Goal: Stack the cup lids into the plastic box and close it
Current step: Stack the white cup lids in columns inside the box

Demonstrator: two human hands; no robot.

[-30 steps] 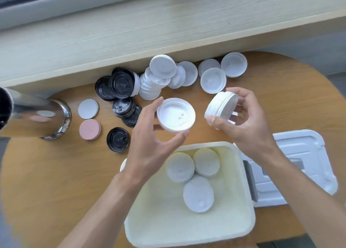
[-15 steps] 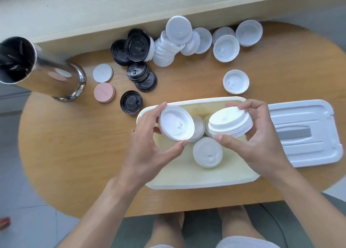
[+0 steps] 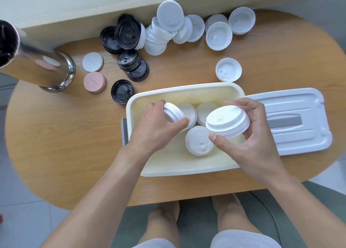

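Wooden table [image 3: 74, 145], rounded ends, long axis left-right. Cream plastic box [image 3: 187, 168] sits open at the near edge, centre, long axis left-right, opening up. Its white box lid [image 3: 299, 131] lies flat just beside the box's right end, touching it. Steel cylinder [image 3: 37, 68] at the far-left corner. Loose white lids [image 3: 169, 15] heaped along the far edge, black lids [image 3: 127, 32] left of them, one single white lid [image 3: 228, 69] rim-up just beyond the box. Three white lids lie flat in the box, top up, e.g. [image 3: 198, 141]. Right hand [image 3: 250, 141] grips a short lid stack [image 3: 227, 121] over the box's right half, tops up, tilted toward the left. Left hand [image 3: 155, 128] pinches a tilted lid [image 3: 173, 113] on edge over the box's left half, its face hidden.
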